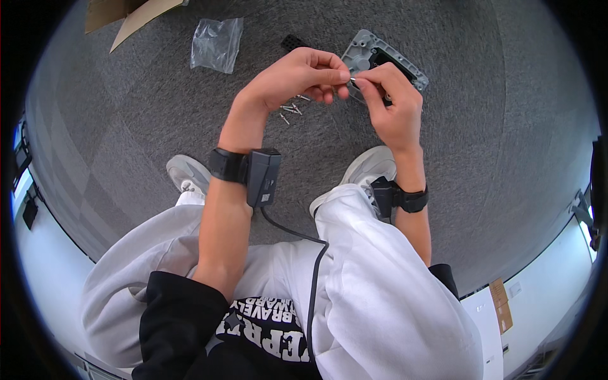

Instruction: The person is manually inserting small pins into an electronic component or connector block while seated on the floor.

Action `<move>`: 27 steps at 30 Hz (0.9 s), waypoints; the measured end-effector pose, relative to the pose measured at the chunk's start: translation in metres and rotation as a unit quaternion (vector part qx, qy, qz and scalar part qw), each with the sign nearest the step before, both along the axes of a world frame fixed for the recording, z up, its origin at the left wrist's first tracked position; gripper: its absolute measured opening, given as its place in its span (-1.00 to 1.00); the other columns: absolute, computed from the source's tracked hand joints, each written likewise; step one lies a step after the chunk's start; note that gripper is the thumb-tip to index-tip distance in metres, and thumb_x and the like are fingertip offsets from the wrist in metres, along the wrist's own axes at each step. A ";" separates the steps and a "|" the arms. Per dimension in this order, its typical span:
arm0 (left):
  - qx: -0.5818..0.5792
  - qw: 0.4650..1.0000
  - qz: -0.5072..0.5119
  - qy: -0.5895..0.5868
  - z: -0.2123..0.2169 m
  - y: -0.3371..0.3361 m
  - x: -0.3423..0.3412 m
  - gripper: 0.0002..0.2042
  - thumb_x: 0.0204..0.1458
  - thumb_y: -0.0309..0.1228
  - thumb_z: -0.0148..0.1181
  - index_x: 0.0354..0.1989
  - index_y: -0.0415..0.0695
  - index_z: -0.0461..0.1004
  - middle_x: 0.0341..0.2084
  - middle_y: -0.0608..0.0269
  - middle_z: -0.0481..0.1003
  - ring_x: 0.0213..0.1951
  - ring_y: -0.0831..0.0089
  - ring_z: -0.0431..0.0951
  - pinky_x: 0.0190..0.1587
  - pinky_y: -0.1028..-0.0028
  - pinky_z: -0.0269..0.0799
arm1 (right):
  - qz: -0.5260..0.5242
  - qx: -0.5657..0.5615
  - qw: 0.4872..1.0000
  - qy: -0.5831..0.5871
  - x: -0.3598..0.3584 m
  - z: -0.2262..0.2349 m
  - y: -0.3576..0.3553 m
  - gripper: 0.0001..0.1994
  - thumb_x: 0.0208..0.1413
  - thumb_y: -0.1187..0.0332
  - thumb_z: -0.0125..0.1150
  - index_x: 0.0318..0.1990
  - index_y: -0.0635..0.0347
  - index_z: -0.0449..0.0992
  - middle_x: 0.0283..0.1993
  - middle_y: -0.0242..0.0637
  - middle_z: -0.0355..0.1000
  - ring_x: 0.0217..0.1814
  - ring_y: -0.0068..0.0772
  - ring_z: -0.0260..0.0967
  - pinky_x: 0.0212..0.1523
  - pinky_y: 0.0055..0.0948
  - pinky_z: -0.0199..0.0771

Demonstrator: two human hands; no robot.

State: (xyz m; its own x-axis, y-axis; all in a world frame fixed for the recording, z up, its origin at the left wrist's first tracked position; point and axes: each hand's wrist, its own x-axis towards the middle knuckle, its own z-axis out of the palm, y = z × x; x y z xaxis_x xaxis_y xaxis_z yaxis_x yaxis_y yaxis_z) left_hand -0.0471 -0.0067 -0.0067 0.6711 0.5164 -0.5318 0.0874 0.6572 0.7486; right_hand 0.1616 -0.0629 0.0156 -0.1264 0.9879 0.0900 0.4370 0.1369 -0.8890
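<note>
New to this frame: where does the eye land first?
On the left hand and right hand, fingertips together at upper centre around a small silvery piece. Next, the grey housing with a black panel, on the carpet partly behind the right hand. Then the bulky black box strapped to the left wrist, trailing a cable.

Diffuse, moderate illumination across the carpet point(465, 171); bright patches point(23, 183) at nine and just past three o'clock; wall point(54, 253) at eight bowed by fisheye distortion; black vignetting outermost.
</note>
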 end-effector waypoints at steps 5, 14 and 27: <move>0.053 0.994 0.064 0.078 0.010 0.001 -0.006 -0.78 0.26 -0.21 0.23 -0.10 -0.06 0.62 -0.41 0.45 0.62 -0.46 0.79 0.50 -0.37 0.73 0.37 | -0.072 0.024 0.995 -0.066 0.019 -0.002 0.004 -0.94 0.10 0.50 0.40 -0.31 0.25 0.61 -0.41 -0.33 0.48 -0.43 -0.45 0.45 -0.38 -0.53 0.42; 0.079 0.961 0.160 0.210 -0.014 0.015 -0.058 -0.74 0.28 -0.23 0.20 0.01 -0.07 0.61 -0.38 0.53 0.46 -0.46 0.79 0.32 -0.39 0.70 0.23 | -0.138 -0.012 0.971 -0.195 0.054 -0.007 0.010 -0.92 0.05 0.44 0.43 -0.35 0.22 0.64 -0.42 -0.34 0.48 -0.41 -0.40 0.37 -0.35 -0.41 0.40; 0.117 0.952 0.127 0.251 -0.020 0.012 -0.047 -0.75 0.31 -0.24 0.13 0.00 -0.07 0.62 -0.41 0.54 0.46 -0.45 0.76 0.33 -0.38 0.64 0.26 | -0.102 -0.018 0.952 -0.286 0.039 -0.024 0.008 -0.91 0.04 0.39 0.43 -0.39 0.20 0.67 -0.47 -0.35 0.48 -0.36 -0.28 0.38 -0.31 -0.32 0.41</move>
State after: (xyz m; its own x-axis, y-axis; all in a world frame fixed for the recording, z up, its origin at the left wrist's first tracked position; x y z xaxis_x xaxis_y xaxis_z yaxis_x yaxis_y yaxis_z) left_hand -0.0941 0.0056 -0.0271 0.2001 0.7725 -0.6027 0.3337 0.5246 0.7832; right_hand 0.2004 -0.0553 -0.0080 0.0506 0.9983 0.0295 0.8659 -0.0291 -0.4993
